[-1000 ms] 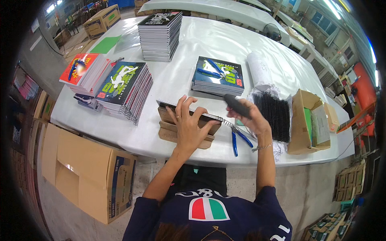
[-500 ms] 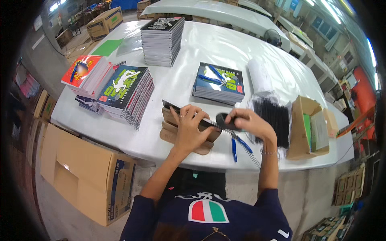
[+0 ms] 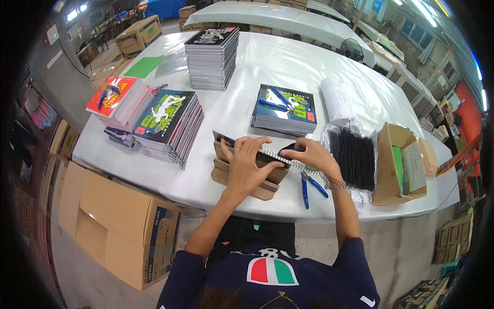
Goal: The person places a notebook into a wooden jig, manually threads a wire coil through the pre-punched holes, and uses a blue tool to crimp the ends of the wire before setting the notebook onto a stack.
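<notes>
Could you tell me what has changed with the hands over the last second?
The right hand has come down from in front of the black coil bundle to the wire spiral at the notebook's edge. The left hand stays pressed on the notebook in its wooden jig. The blue pliers have not moved.

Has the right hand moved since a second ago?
Yes. The right hand has come down from above the blue pliers to the wire coil at the notebook's edge, closer to the left hand.
</notes>
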The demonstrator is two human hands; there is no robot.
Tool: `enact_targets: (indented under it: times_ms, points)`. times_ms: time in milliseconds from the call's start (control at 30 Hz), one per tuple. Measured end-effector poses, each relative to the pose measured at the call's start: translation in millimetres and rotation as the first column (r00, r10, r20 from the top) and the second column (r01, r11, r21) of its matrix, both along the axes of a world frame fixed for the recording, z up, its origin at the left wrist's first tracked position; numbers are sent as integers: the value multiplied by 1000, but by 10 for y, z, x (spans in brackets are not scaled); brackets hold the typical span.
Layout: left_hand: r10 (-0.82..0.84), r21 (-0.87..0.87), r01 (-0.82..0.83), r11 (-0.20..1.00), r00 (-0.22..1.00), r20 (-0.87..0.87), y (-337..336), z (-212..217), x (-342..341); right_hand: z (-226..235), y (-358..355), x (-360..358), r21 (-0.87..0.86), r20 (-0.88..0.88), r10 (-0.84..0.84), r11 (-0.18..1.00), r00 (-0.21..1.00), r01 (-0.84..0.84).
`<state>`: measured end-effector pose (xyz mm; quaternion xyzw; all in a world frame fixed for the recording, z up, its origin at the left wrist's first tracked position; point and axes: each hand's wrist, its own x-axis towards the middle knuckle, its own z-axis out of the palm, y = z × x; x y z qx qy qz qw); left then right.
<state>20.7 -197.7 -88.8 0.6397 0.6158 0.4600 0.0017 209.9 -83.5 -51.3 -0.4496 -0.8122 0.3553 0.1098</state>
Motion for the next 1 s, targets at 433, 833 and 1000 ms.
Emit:
enact_targets:
  times_ms: [433, 833, 1000]
  points:
    - [147, 19, -146, 989, 986, -81, 7, -23, -109, -73, 341, 223, -407, -480, 81, 862, 874, -303]
    - [240, 77, -245, 966, 968, 67, 11, -118, -301, 107, 119, -323, 116, 218, 197, 967, 956, -226]
    - [200, 81, -209, 975, 974, 102, 37, -106, -339, -224, 717, -170, -49, -71, 96, 994, 993, -99]
